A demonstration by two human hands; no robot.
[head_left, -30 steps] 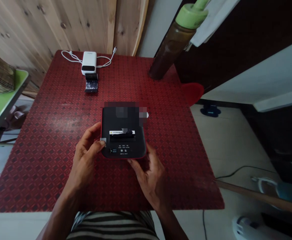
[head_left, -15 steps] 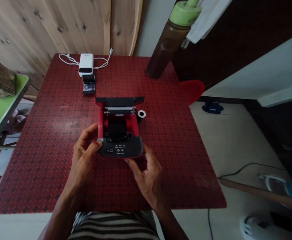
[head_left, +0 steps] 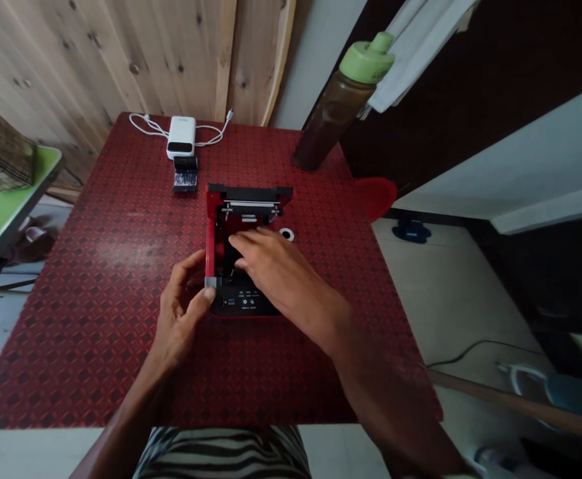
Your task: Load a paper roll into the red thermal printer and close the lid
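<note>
A red and black label printer [head_left: 243,303] sits on the table in front of me, its lid [head_left: 251,194] raised at the back. My left hand [head_left: 183,309] holds its left side, thumb on the front corner and fingers along the side wall. Over the open compartment, my right hand [head_left: 271,263] reaches in from the right. Its thumb and fingers are bent around a black roll [head_left: 231,254], which the hand mostly covers. Behind the right hand stands a small roll with a white ring-shaped end [head_left: 287,234].
On the red patterned table [head_left: 121,319], a white power bank [head_left: 181,136] with a cable [head_left: 215,136] lies at the back left. A short black printed strip [head_left: 185,176] is before it. A green-capped bottle [head_left: 328,120] stands at the back right, near a red stool [head_left: 378,198].
My right hand has left the printer's front right corner and moved up into the open compartment, onto the black roll. The left hand keeps its hold; the printer looks slightly turned.
</note>
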